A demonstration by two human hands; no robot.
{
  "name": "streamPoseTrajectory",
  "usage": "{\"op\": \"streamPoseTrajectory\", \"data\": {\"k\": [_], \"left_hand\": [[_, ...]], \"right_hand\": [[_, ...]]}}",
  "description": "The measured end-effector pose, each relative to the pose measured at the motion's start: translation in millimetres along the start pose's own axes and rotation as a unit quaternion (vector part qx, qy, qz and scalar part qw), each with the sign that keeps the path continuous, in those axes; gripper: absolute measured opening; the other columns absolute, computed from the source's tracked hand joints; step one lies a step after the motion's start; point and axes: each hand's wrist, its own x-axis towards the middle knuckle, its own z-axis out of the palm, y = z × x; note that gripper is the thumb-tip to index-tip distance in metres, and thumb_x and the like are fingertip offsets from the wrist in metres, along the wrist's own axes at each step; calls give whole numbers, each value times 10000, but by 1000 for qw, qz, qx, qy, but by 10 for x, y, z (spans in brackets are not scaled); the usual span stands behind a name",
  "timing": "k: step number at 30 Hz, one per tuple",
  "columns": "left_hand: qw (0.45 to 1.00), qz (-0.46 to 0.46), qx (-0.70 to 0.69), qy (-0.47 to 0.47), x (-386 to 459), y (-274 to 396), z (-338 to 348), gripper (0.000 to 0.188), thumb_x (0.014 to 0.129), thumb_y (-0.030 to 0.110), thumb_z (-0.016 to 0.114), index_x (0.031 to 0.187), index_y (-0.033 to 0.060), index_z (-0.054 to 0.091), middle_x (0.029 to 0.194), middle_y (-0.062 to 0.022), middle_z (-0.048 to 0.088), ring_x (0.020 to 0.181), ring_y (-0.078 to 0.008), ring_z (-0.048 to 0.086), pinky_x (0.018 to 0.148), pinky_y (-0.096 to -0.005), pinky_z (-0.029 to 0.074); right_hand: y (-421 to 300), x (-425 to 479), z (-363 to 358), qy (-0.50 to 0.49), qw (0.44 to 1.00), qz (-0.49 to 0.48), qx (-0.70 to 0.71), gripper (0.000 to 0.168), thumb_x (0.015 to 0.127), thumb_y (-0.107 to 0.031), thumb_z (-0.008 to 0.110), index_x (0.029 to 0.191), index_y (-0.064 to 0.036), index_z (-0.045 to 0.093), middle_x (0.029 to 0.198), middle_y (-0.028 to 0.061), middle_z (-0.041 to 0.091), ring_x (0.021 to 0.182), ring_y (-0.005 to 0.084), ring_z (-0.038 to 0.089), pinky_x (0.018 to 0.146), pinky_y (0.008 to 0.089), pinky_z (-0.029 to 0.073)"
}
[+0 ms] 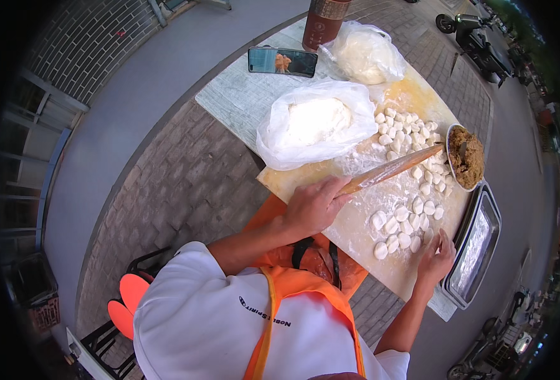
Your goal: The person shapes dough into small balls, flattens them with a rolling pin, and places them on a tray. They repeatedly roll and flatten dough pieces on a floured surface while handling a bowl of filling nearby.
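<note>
My left hand (315, 204) grips one end of a tapered wooden rolling pin (391, 168). The pin slants up over a floured board (356, 190), its far tip near a bowl of brown filling (466, 156). At the board's right edge, my right hand (437, 259) has its fingers slightly apart beside a dough piece (428, 235); whether they touch is unclear. Several flattened dough rounds (402, 213) lie left of that hand. Beyond the pin, many small dough lumps (398, 126) are heaped, partly hidden by it.
An open plastic bag of flour (318, 121) stands left of the lumps. Behind are a bag of dough (363, 52), a phone (282, 61) and a dark red canister (325, 23). Stacked metal trays (474, 247) overhang the right edge. A scooter (479, 45) stands on the pavement.
</note>
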Motion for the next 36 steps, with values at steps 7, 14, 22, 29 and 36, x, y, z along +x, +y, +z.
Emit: {"op": "streamPoseTrajectory", "data": {"k": [7,14,22,29,36], "left_hand": [[1000,-9,14,-21,11,13,-23,389,989,217,758,1317,39,649,1009,-161,729,863,-386,736,681,-481,583],[1000,-25,7,3,33,72,-29,346,989,183,765,1282,20,677,1037,-191,748,906,-413,743,733,-481,596],[998,-59,-37,6,52,60,0,342,996,165,765,1280,-4,676,1086,-239,756,973,-431,751,794,-467,605],[999,-27,-19,28,39,51,-9,347,992,191,762,1274,8,672,1101,-207,752,963,-419,745,774,-468,605],[999,-6,-1,31,-11,-28,15,377,985,206,767,1297,21,663,1065,-170,744,906,-393,743,733,-462,598]], "right_hand": [[96,-392,254,-31,999,-14,30,449,1119,-133,494,1510,84,545,1575,297,531,1483,446,489,1244,487,366],[57,-379,205,-111,992,-32,55,574,1179,-300,371,1618,67,412,1699,281,378,1603,411,328,1316,462,237],[-777,619,310,-13,969,-196,149,501,1058,-96,567,1544,16,518,1634,268,466,1526,433,426,1281,497,320],[-987,749,667,-42,975,-200,87,169,935,-24,677,1073,-9,772,1111,187,773,1067,385,723,1006,465,548],[-1272,226,481,-56,954,-152,252,249,974,25,669,1209,-1,747,1222,224,746,1086,397,737,965,444,591]]}}
